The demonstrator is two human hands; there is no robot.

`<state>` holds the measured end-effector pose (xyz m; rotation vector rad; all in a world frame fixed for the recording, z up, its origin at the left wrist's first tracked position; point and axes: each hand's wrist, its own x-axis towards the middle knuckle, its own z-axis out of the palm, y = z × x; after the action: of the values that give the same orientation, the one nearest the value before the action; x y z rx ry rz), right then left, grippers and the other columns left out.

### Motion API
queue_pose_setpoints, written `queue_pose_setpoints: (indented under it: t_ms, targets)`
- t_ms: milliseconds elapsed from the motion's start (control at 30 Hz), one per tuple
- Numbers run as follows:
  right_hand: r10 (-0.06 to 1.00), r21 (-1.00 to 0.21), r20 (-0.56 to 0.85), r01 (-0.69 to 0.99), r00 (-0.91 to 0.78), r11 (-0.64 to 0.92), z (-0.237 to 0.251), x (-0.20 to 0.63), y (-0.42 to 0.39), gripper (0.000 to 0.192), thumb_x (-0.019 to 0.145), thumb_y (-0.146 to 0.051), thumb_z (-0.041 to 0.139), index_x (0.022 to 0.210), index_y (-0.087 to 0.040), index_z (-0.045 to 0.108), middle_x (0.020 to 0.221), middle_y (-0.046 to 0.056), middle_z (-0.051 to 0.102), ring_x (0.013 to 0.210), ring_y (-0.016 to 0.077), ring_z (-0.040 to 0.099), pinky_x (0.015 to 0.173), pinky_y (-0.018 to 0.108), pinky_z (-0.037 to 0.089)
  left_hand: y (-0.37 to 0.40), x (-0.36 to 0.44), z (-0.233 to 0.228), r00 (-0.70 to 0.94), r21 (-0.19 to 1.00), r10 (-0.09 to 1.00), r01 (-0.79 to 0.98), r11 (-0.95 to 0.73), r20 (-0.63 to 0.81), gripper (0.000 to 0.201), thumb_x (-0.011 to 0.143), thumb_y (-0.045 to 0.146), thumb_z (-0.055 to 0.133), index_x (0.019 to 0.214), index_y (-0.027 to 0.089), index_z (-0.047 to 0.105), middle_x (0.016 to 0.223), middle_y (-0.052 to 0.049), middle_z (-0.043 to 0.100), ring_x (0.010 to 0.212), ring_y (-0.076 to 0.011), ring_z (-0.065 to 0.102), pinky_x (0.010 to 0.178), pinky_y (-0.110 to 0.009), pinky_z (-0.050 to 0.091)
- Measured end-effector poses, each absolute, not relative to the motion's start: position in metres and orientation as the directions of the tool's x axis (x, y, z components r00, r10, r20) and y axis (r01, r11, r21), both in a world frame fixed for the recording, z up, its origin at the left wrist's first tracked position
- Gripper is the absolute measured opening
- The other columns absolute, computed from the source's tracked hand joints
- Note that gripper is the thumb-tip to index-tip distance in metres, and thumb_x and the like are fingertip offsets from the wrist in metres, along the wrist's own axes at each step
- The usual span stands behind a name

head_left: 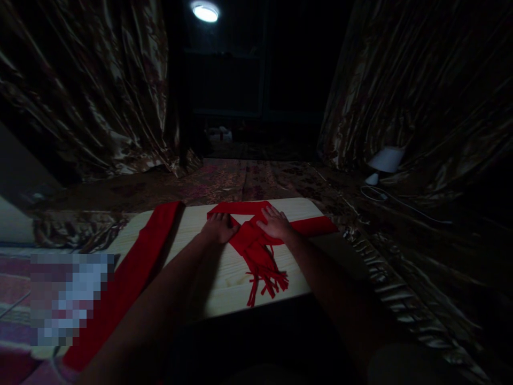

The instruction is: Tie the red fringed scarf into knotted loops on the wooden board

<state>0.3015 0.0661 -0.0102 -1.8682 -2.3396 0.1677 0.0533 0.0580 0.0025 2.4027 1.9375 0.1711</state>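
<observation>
**Both hands pressed on a crossed red scarf**

Head view: your left hand [218, 227] and right hand [276, 223] rest side by side on a red scarf [256, 243] that lies on a pale wooden desk [224, 278]. The scarf sits near the middle of the desk, folded so that its bands cross one another under your hands. Your left hand is curled, its grip closed over the upper fold; whether it pinches cloth or only pushes down on it, the dim light does not let you tell. Your right hand lies flatter, fingers together and spread over the crossing point, seemingly pinning the layers so the fold does not spring open.

The fringe [267, 280] hangs toward you, just short of the near edge of the desk, free of both hands. One band runs off to the right and ends at the right edge. A long red strip [136, 267] runs from the far left part of the desk down over the near left side; whether it belongs to the same scarf is hidden.

Around the desk hang shiny patterned curtains [420, 96]. A small white lamp [385, 160] stands well apart at the right, and a ceiling light [205, 12] glows overhead.
</observation>
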Motion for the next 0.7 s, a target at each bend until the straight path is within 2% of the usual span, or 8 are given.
queue_pose_setpoints:
  t_ms: [200, 367, 700]
  targets:
    - [0.984, -0.181, 0.085, 0.969, -0.158, 0.171, -0.0104, 0.3002, 0.0645, 0.085, 0.094, -0.070, 0.033, 0.161, -0.018, 0.021, 0.169, 0.010, 0.011, 0.155, 0.0292, 0.008, 0.122, 0.049, 0.013, 0.0583, 0.0587, -0.0029, 0.022, 0.113, 0.995, 0.993, -0.010, -0.101, 0.103, 0.082, 0.075, 0.040, 0.161, 0.012, 0.021, 0.164, -0.024, 0.018, 0.152, -0.0424, 0.013, 0.119, -0.060, 0.013]
    - [0.998, -0.199, 0.049, 0.978, -0.049, 0.057, -0.0075, 0.2983, 0.0627, 0.088, 0.094, -0.067, 0.032, 0.160, -0.009, 0.023, 0.167, 0.018, 0.016, 0.153, 0.0331, 0.015, 0.121, 0.052, 0.013, 0.0564, 0.0589, -0.0065, -0.017, 0.094, 0.996, 0.995, 0.025, -0.093, 0.108, 0.078, 0.078, 0.042, 0.161, 0.012, 0.022, 0.164, -0.026, 0.018, 0.151, -0.0471, 0.013, 0.116, -0.066, 0.012]
    - [0.997, -0.182, -0.001, 0.981, -0.075, 0.074, -0.0080, 0.2983, 0.0649, 0.088, 0.095, -0.067, 0.027, 0.161, -0.010, 0.016, 0.168, 0.017, 0.013, 0.153, 0.0310, 0.015, 0.121, 0.055, 0.010, 0.0503, 0.0607, -0.0075, -0.085, 0.089, 0.992, 0.992, 0.094, -0.098, 0.106, 0.080, 0.079, 0.037, 0.161, 0.014, 0.019, 0.165, -0.025, 0.014, 0.152, -0.0448, 0.007, 0.116, -0.068, 0.002]
